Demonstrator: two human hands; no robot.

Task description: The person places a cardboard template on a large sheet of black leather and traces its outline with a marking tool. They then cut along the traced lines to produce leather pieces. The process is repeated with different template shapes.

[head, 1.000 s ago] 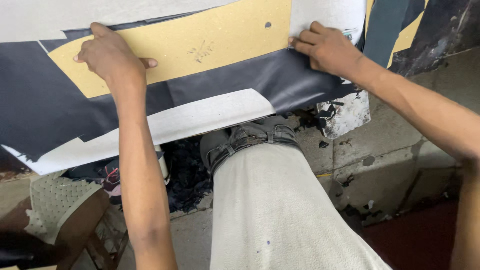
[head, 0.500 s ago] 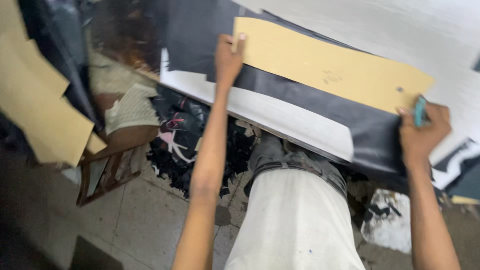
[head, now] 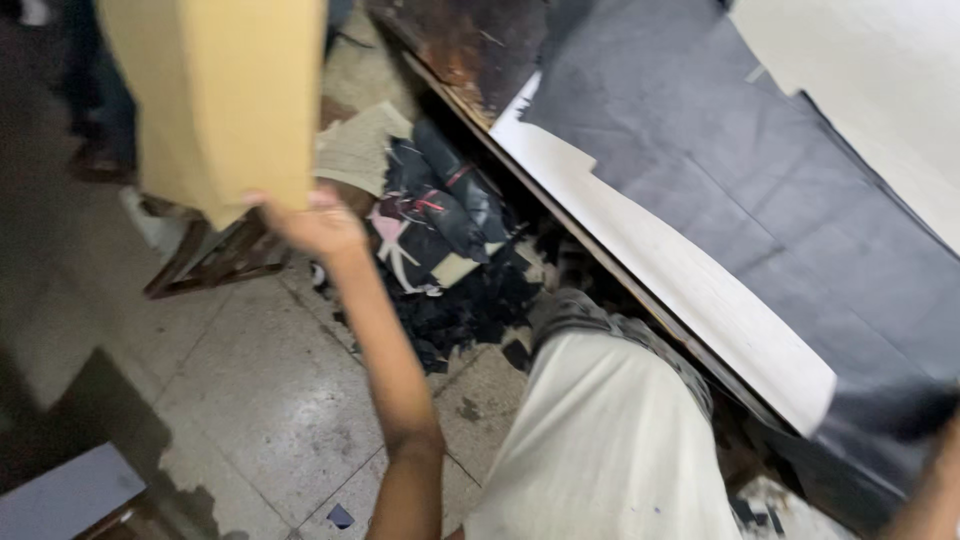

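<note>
Above left hand (head: 318, 225) fingers: tan cardboard sheet (head: 222, 95).

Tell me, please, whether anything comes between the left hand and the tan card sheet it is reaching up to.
Nothing visible does. The left hand is already at the lower edge of the tan card sheet, fingers on it, raised over the floor beside the table. The picture is blurred, so the exact grip is unclear.

A small cutting workshop was shown. Large sheets of dark material (head: 740, 190) and white backing (head: 700, 290) were spread over a worn wooden worktable (head: 450, 40). Dark offcuts and scraps (head: 450, 250) were heaped on the stained tiled floor (head: 270, 400) beneath it, beside a low wooden stool (head: 215, 260).
</note>
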